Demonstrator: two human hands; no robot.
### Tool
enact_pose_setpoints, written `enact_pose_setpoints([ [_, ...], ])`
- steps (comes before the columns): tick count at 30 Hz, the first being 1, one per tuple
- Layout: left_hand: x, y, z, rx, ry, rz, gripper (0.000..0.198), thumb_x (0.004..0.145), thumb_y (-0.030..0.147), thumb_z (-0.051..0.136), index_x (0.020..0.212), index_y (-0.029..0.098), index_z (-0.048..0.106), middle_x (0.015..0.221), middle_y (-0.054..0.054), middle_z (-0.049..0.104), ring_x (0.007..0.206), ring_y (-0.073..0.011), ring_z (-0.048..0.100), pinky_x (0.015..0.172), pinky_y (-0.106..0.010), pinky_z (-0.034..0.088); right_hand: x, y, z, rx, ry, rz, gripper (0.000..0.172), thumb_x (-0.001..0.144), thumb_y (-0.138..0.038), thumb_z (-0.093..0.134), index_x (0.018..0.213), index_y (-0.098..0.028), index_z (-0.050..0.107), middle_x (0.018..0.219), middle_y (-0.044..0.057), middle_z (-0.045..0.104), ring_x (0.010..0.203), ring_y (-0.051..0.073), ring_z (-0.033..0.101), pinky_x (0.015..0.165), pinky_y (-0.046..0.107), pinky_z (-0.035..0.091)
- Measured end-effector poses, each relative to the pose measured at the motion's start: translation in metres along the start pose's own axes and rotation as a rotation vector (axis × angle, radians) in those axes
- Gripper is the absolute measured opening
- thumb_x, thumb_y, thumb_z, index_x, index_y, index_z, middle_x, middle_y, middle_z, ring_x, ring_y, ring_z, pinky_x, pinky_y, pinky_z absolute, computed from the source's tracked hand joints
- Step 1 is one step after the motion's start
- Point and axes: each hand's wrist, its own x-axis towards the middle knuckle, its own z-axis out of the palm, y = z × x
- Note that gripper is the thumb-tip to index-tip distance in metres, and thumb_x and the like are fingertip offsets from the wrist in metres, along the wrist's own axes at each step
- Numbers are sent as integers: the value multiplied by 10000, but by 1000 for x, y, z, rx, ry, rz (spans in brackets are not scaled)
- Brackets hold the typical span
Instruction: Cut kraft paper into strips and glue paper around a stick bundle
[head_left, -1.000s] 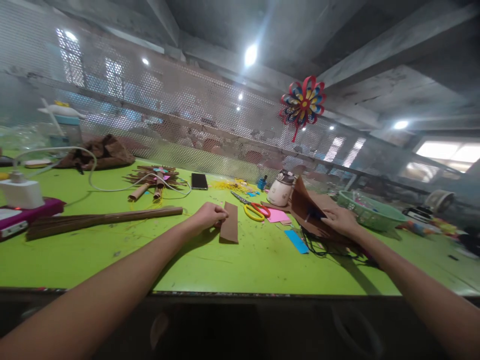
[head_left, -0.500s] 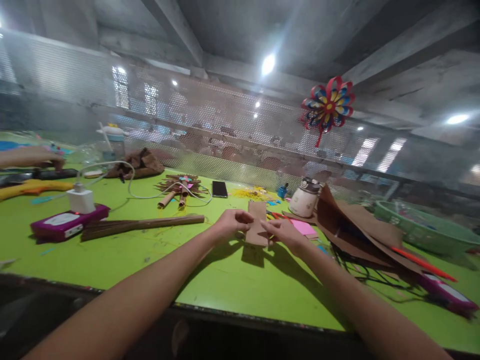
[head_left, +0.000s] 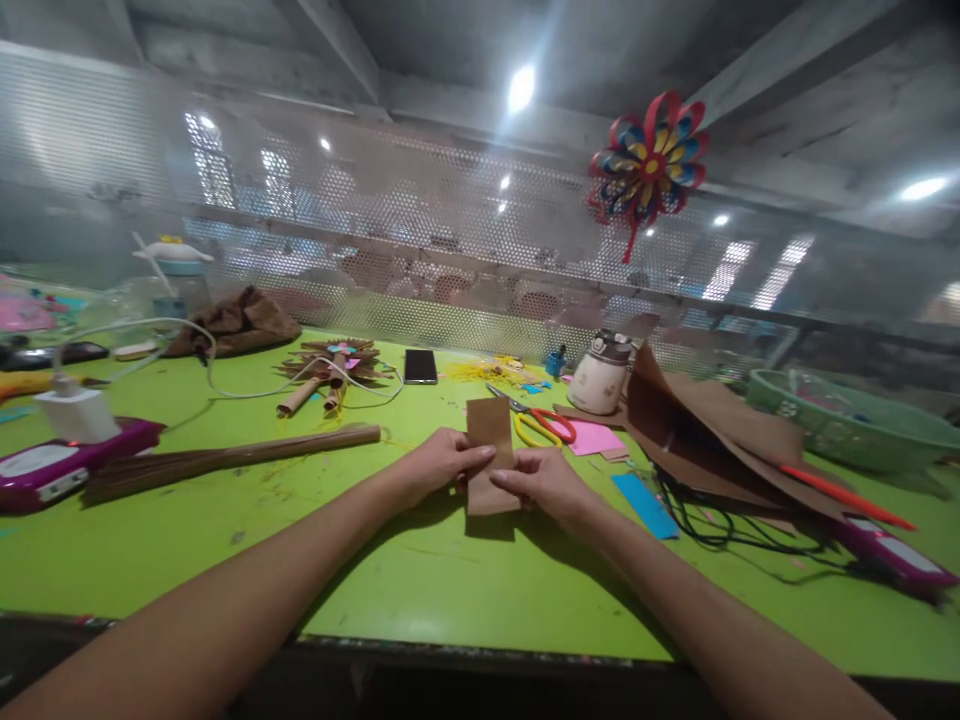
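A small brown paper strip (head_left: 489,428) stands on end over the green table (head_left: 420,570), its lower edge touching the surface. My left hand (head_left: 437,463) pinches its left side and my right hand (head_left: 541,478) pinches its right side; both hands are closed on it. Just behind the strip lie yellow-and-red scissors (head_left: 541,425) and a pink paper piece (head_left: 596,438). A blue paper slip (head_left: 645,505) lies to the right of my right hand.
A pile of brown paper sheets (head_left: 705,440), a black cord (head_left: 720,525) and a green basket (head_left: 847,420) sit at the right. A long brown roll (head_left: 225,462), a charger on a purple device (head_left: 71,440), a phone (head_left: 420,366) and a white jar (head_left: 600,375) lie around. A pinwheel (head_left: 649,165) hangs on the mesh wall.
My right hand left the brown sheets at the right and came to the strip. Both hands lifted the strip upright, then lowered it a little toward the table.
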Motion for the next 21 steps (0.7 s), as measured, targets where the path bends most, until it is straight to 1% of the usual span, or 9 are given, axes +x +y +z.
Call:
enact_pose_setpoints([
  [2, 1, 1, 0, -6, 99, 6, 376, 750, 470, 642, 576, 145, 569, 465, 24, 430, 447, -82, 329, 465, -266, 229, -1, -5, -1, 54, -11, -23, 364, 602, -465, 778, 618, -154, 590, 508, -34, 510, 453, 76, 412, 468, 241, 300],
  [4, 2, 3, -1, -37, 170, 18, 375, 769, 462, 627, 569, 153, 557, 470, 22, 425, 455, -86, 329, 474, -271, 239, -2, -7, -4, 83, -3, -51, 327, 599, -420, 789, 636, -154, 603, 542, -30, 538, 487, 79, 444, 502, 241, 330],
  [6, 2, 7, -2, -56, 204, 19, 408, 791, 488, 601, 559, 157, 540, 483, 9, 445, 469, -93, 351, 478, -271, 256, -2, -8, -7, 81, 8, -55, 302, 606, -399, 784, 636, -154, 609, 553, -25, 554, 500, 81, 454, 511, 239, 336],
  [8, 1, 9, -4, -71, 207, 11, 439, 814, 527, 562, 582, 154, 550, 513, -12, 490, 484, -103, 387, 477, -270, 274, 0, -6, -9, 69, 8, -48, 284, 618, -386, 771, 628, -158, 602, 542, -23, 555, 493, 83, 452, 501, 236, 336],
  [11, 2, 9, -5, -90, 168, -3, 463, 836, 558, 514, 655, 139, 597, 567, -36, 548, 493, -108, 426, 483, -269, 307, 2, -1, -9, 13, 40, -74, 246, 669, -365, 718, 623, -168, 579, 543, -21, 546, 481, 84, 444, 498, 241, 343],
  [13, 3, 6, -5, -87, 88, 2, 452, 827, 551, 533, 676, 131, 610, 585, -38, 560, 508, -109, 453, 505, -264, 329, 5, 2, -9, -54, 96, -114, 241, 715, -363, 666, 614, -177, 549, 545, -21, 534, 482, 88, 438, 502, 247, 341],
  [16, 4, 1, -6, -8, -54, 22, 389, 781, 500, 624, 700, 119, 629, 612, -40, 588, 553, -114, 496, 545, -254, 344, 7, 4, -11, -116, 168, -165, 269, 761, -375, 611, 608, -195, 483, 537, -32, 502, 487, 91, 413, 501, 248, 314],
  [18, 4, 0, -6, 46, -81, 21, 359, 760, 469, 656, 710, 113, 642, 638, -50, 615, 573, -115, 510, 565, -252, 349, 8, 4, -12, -137, 184, -194, 278, 770, -380, 598, 612, -202, 454, 534, -42, 477, 498, 94, 395, 503, 247, 299],
  [21, 4, 0, -8, 72, -76, 11, 349, 759, 455, 657, 710, 109, 655, 644, -58, 627, 569, -111, 505, 573, -254, 352, 9, 3, -13, -178, 184, -242, 289, 764, -379, 593, 597, -203, 437, 531, -53, 427, 514, 95, 368, 509, 246, 285],
])
